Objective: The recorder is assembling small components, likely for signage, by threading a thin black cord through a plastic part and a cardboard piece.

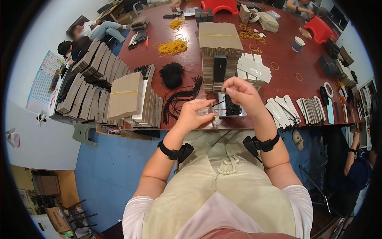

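Observation:
My left hand (195, 114) is curved at the table's near edge, thumb and index apart at the tips with a pale card (206, 108) between them. A thin black cord (219, 103) runs beside these fingertips toward the right. My right hand (243, 95) is closed in a pinch just above a small white open box (232, 116) full of tiny black pieces. What sits in that pinch is small and mostly hidden. Left of the box lies a bundle of black cords (183, 95), with a tangled black ball of cord (172, 75) beyond it.
Ahead rises a tall stack of brown cards (221, 36), with a black box (219, 67) against it. Banded card stacks (126, 93) crowd the left. White tags (281, 112) lie right. Yellow rubber bands (173, 47) and a paper cup (297, 44) are farther back. Other people sit around.

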`<state>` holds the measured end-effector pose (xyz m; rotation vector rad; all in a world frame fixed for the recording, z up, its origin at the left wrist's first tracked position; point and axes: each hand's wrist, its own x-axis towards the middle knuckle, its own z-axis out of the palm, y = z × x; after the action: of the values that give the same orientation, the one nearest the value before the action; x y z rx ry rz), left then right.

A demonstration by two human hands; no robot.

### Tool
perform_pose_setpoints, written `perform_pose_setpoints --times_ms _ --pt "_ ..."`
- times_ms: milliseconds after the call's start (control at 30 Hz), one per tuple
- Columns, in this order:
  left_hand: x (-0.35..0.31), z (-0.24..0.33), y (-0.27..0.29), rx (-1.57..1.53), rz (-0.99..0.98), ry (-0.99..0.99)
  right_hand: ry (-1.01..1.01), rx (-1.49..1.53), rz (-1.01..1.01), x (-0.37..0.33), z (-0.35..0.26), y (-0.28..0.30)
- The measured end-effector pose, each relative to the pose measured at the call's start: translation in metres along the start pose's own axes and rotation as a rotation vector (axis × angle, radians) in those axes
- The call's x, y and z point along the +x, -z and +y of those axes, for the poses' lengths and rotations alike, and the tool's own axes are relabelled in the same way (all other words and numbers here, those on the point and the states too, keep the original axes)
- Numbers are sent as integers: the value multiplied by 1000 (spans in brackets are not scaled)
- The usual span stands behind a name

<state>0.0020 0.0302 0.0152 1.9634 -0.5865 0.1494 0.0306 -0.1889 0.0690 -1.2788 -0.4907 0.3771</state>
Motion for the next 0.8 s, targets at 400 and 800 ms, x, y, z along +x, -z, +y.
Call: perform_pose_setpoints --times_ms 400,800 --pt "4 12 -1 71 4 -94 -214 -179 9 -7 0 -15" --pt "19 18 -19 404 167 -383 -137 -282 317 -66 28 52"
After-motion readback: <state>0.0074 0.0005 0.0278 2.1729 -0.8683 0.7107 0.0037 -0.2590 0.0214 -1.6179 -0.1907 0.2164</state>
